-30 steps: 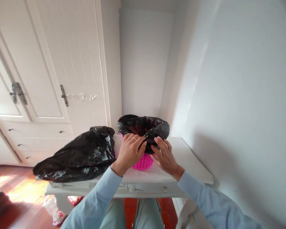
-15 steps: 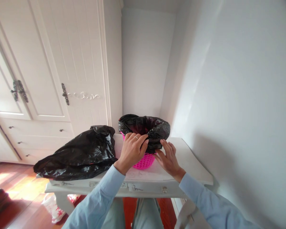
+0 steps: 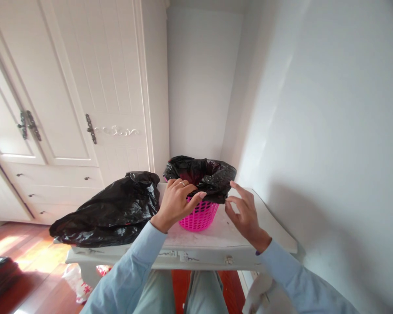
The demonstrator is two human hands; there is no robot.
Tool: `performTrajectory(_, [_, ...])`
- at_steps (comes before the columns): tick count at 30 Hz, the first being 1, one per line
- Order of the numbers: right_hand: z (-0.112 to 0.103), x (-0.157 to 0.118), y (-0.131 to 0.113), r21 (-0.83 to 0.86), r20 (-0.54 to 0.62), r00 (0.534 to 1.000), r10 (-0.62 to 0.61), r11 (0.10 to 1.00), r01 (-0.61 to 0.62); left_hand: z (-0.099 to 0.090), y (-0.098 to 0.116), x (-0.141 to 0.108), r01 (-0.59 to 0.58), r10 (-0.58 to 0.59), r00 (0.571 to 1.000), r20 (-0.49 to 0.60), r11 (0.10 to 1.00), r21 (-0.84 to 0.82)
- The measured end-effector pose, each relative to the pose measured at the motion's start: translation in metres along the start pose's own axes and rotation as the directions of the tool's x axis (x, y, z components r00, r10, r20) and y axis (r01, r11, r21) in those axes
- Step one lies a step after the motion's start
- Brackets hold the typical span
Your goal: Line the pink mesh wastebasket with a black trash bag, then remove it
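A pair of bare hands works at the folded rim of a black plastic liner (image 3: 216,181) fitted over a bright pink lattice basket (image 3: 199,220) on a white desk (image 3: 268,226). The left hand (image 3: 178,198), a ring on one finger, is partly open, its fingers curled over the near left part of the rim and its thumb reaching right across the liner's near edge. The right hand (image 3: 244,213) is half open at the near right side, thumb and index finger apart, fingertips at the liner's hanging edge; whether they grip the plastic cannot be told.

The basket stands upright near the middle of the desk, its mouth facing up and its vertical axis leaning little, if at all. The liner's opening also faces up, wider from left to right than from near to far as seen from above, and its folded edge drapes outside the basket's upper wall.

To the left, a larger black plastic bag (image 3: 108,213) lies on the desk, long axis running from the near left, where it overhangs the desk's end, to the far right, close beside the basket. A white wardrobe (image 3: 118,87) with dark metal handles rises beyond at left, and a pale wall (image 3: 334,131) stands at right. Below, sunlight falls on a reddish wood floor (image 3: 42,261).
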State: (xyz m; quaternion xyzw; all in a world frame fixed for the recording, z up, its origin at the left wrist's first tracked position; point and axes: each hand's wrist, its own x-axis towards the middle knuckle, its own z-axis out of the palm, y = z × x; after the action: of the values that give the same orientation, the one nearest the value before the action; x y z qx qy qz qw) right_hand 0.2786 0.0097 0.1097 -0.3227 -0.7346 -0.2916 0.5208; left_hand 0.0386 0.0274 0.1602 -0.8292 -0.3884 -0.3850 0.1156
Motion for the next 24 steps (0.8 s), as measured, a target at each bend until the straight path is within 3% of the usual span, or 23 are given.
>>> performTrajectory(3, [-0.013, 0.036, 0.005, 0.147, 0.029, 0.988, 0.149, 0.977, -0.152, -0.005, -0.008, 0.006, -0.049, 0.051, 0.998, 0.046, 0.998, -0.051])
performTrajectory(5, [-0.015, 0.060, 0.010, 0.131, 0.070, 0.982, 0.177, 0.974, -0.185, -0.005, -0.012, 0.008, -0.078, 0.081, 0.996, 0.036, 0.994, -0.081])
performTrajectory(9, [-0.005, 0.102, 0.022, 0.054, 0.220, 0.951, 0.219, 0.970, -0.236, -0.005, -0.018, 0.005, -0.048, 0.046, 0.999, -0.018, 0.987, -0.155])
performTrajectory(12, [0.005, 0.120, 0.032, 0.102, 0.349, 0.902, 0.253, 0.947, -0.305, -0.009, -0.023, 0.001, -0.038, 0.029, 0.998, -0.047, 0.978, -0.207])
performTrajectory(17, [0.004, 0.116, 0.042, 0.339, 0.551, 0.783, 0.289, 0.779, -0.527, -0.014, -0.027, -0.004, -0.051, 0.031, 0.997, -0.070, 0.953, -0.300])
performTrajectory(21, [-0.011, 0.098, 0.060, 0.400, 0.536, 0.722, 0.437, 0.622, -0.673, -0.018, -0.030, -0.005, -0.039, -0.020, 0.987, -0.160, 0.935, -0.352])
performTrajectory(23, [-0.017, 0.091, 0.077, 0.364, 0.494, 0.636, 0.593, 0.523, -0.771, -0.020, -0.034, -0.004, 0.015, -0.102, 0.966, -0.239, 0.940, -0.341])
performTrajectory(24, [-0.020, 0.087, 0.087, 0.330, 0.494, 0.544, 0.678, 0.433, -0.839, -0.021, -0.037, -0.003, 0.068, -0.163, 0.948, -0.274, 0.943, -0.325])
